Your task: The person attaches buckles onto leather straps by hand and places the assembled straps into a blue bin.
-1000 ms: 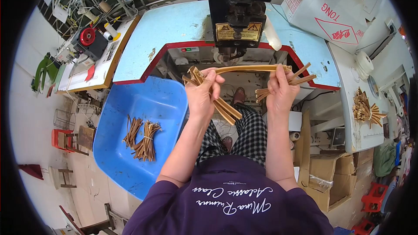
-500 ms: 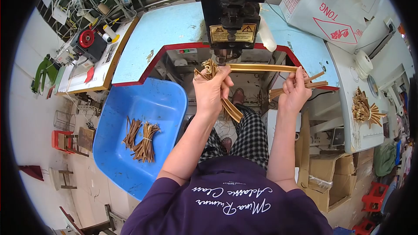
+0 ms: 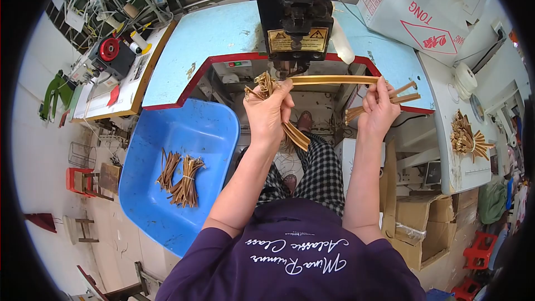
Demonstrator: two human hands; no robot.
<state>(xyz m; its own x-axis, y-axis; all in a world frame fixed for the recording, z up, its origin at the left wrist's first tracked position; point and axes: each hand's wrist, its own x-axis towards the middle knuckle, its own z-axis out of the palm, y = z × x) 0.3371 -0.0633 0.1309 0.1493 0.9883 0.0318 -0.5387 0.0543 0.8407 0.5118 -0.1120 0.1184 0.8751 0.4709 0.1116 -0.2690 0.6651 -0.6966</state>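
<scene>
The left hand (image 3: 266,112) is closed around a thick bundle of strips (image 3: 295,135), its thumb and fingers gripping one end of a long strip (image 3: 334,79). The right hand (image 3: 379,109) is partly closed, pinching the strip's other end between thumb and fingertips while holding a smaller bunch (image 3: 405,98) that juts out to the side. The long strip runs nearly level and straight between the hands, in front of the table's cut-out. Compared with the first frame, both hands are farther right and wider apart, and the strip has lost its slight arch; since the second frame, both have risen slightly. Around them, the largest thing is the pale blue table (image 3: 223,28) with a red edge, then the blue tub (image 3: 214,134) on the left, with two brown bundles (image 3: 188,183) inside. The black machine (image 3: 298,17) hangs over the cut-out, its lower tip just beyond the left hand; whether they touch, I cannot tell. Another tied bundle (image 3: 471,138) lies on the white side table (image 3: 471,181) at right.
</scene>
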